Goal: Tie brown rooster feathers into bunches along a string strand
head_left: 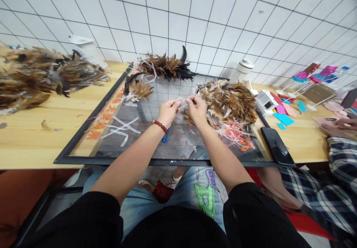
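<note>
My left hand [169, 112] and my right hand [196, 110] meet over the black-framed glass panel [167, 161], fingertips pinched on a thin whitish strip [182, 100] stretched between them. Its exact form is too small to tell. A large pile of brown feathers [227, 101] lies just right of my right hand, with pink and white strings [234, 133] below it. White strips [119, 129] lie crossed on the glass at the left. A small feather bunch [138, 90] and a longer brown and black one [167, 66] rest near the panel's back edge.
More feathers [47, 75] cover the wooden table [30, 136] at the left. A white bottle [242, 70] stands at the back. A phone [277, 145] lies on the panel's right corner. Coloured pieces [283, 119] and a white device [265, 102] sit beyond. Another person's hand [334, 126] is at far right.
</note>
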Demonstrator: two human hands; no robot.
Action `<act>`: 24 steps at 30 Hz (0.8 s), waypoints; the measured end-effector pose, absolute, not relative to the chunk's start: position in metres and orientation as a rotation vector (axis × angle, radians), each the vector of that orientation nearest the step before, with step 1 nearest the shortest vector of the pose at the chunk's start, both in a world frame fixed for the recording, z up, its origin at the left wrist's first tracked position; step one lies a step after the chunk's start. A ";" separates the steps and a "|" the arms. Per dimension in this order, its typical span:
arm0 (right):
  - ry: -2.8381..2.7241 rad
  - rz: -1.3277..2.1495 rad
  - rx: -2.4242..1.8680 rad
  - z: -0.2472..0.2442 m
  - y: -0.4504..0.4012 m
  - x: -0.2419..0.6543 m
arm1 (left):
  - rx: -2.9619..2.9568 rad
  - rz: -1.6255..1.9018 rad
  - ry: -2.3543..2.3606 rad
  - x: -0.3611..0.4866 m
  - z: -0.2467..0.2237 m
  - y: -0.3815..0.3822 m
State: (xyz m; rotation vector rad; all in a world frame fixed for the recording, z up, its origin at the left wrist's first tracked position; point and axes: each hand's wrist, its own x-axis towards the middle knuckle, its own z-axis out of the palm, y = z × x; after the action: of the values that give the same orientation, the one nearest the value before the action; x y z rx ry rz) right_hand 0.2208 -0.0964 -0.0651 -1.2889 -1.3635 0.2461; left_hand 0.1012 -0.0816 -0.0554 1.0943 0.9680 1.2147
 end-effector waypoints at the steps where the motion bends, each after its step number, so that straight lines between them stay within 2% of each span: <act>1: -1.342 0.247 -1.294 -0.065 -0.095 0.223 | 1.087 1.222 0.985 0.101 -0.056 -0.081; 5: -1.125 0.244 -1.312 -0.062 -0.091 0.233 | 1.032 1.246 1.006 0.099 -0.056 -0.077; 8: -1.112 0.404 -1.231 -0.053 -0.094 0.240 | 0.968 1.270 1.013 0.098 -0.055 -0.076; 13: -1.674 1.093 -1.069 -0.028 -0.112 0.241 | 0.890 1.308 0.998 0.096 -0.053 -0.073; 16: -2.029 1.284 -1.021 -0.010 -0.134 0.231 | 0.870 1.357 0.982 0.094 -0.055 -0.069; 18: -2.293 1.237 -0.922 -0.001 -0.161 0.217 | 0.867 1.380 0.976 0.094 -0.056 -0.067; 20: -2.555 1.036 -0.772 -0.004 -0.199 0.196 | 0.864 1.381 0.971 0.095 -0.057 -0.065; 24: -2.929 0.315 -0.687 -0.054 -0.274 0.156 | 0.861 1.375 0.958 0.096 -0.057 -0.065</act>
State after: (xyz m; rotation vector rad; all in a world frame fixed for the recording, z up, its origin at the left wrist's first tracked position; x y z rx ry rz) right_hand 0.1561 -0.2736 -0.0544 -0.6868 -2.9289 0.3153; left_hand 0.0956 -0.0647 -0.0575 0.8611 0.9585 1.3750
